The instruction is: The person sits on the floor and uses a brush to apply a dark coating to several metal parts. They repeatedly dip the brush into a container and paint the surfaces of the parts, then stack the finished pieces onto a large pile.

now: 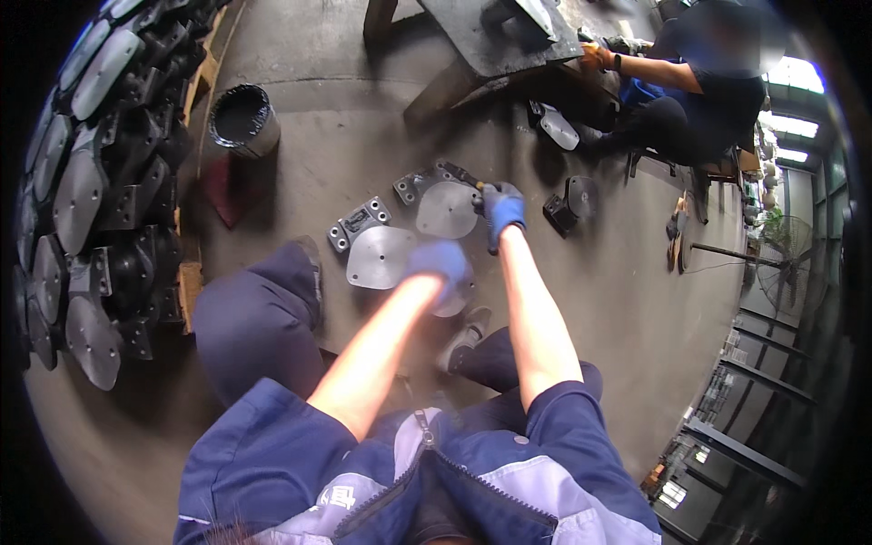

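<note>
My right hand (502,213), in a blue glove, is closed around a slim dark hand tool (470,180) with a yellowish part; its exact kind cannot be made out. The tool reaches over the dark bracket end of a round grey metal plate (445,211) on the floor. My left hand (438,266), also blue-gloved, is smeared by motion, so its fingers do not show clearly. It is over the right edge of a second round metal plate (377,257), which has a dark block with holes. Part of another grey plate (454,302) shows below that hand.
Many similar metal parts (84,186) are stacked at the left. A black bucket (243,120) stands near them. Another such part (572,204) lies to the right. At the far right, a co-worker (677,100) sits by a metal worktable (495,50). A standing fan (783,262) is further right.
</note>
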